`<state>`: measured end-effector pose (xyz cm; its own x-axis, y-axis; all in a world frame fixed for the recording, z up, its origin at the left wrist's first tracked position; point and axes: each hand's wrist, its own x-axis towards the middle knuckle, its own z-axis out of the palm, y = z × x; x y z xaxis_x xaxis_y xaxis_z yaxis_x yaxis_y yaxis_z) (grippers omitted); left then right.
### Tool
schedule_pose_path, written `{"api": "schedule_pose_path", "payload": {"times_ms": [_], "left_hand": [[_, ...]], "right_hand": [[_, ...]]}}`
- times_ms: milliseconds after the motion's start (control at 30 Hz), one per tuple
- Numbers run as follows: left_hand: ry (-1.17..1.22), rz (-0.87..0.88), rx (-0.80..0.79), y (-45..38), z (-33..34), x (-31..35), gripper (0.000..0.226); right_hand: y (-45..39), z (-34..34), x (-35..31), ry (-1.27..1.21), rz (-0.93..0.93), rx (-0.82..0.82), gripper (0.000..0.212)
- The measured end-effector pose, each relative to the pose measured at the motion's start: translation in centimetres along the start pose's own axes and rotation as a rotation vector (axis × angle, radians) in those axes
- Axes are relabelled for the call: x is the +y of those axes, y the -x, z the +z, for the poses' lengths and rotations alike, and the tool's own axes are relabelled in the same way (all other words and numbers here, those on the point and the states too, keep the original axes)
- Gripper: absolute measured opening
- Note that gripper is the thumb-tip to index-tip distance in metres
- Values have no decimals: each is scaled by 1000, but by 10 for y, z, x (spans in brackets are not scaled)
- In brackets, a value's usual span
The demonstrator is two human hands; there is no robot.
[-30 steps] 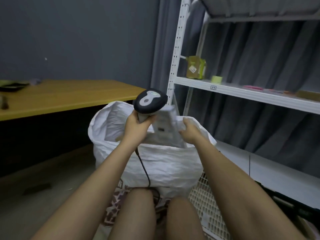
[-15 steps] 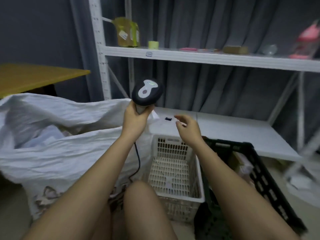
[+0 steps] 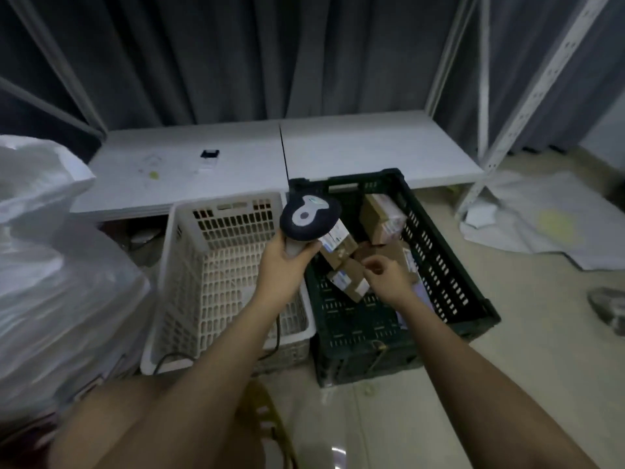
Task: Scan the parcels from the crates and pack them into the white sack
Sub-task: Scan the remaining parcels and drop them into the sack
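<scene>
Dark grey curtains [image 3: 236, 55] hang behind a white metal rack whose low shelf [image 3: 338, 147] runs across the back, with a small dark item [image 3: 209, 154] lying on its left half. Seen from the head camera, two crates stand side by side on the pale floor [image 3: 524, 350] just in front of that shelf. On the left is the white crate [image 3: 189, 282], its slatted bottom showing bare; touching it on the right is the dark green crate [image 3: 449, 286], which holds several brown cardboard parcels [image 3: 378, 218] with white labels, heaped toward its far end. A bulging white sack [image 3: 50, 265] fills the left edge of the view, just beside the white crate. The left hand [image 3: 287, 262] curls its grip round the handle of a barcode scanner [image 3: 309, 216], whose dark head sits over the seam between the two crates, above the nearest parcels. A black cable [image 3: 274, 336] trails from the scanner down into the white crate. The right hand [image 3: 389, 275] hovers over the parcels in the green crate, fingers loosely curled and holding nothing — whether the fingertips touch a box I cannot tell. Crumpled white sheeting [image 3: 541, 225] lies on the floor at the right.
</scene>
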<state>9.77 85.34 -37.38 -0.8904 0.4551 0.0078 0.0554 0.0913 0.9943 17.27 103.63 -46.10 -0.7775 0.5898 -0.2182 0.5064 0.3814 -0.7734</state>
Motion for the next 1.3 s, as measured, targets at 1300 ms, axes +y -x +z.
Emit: {"api": "schedule_pose_path", "payload": {"times_ms": [1300], "left_hand": [[172, -394, 198, -121, -37, -142, 37]], "right_hand": [[-209, 114, 13, 120, 42, 313, 105]]}}
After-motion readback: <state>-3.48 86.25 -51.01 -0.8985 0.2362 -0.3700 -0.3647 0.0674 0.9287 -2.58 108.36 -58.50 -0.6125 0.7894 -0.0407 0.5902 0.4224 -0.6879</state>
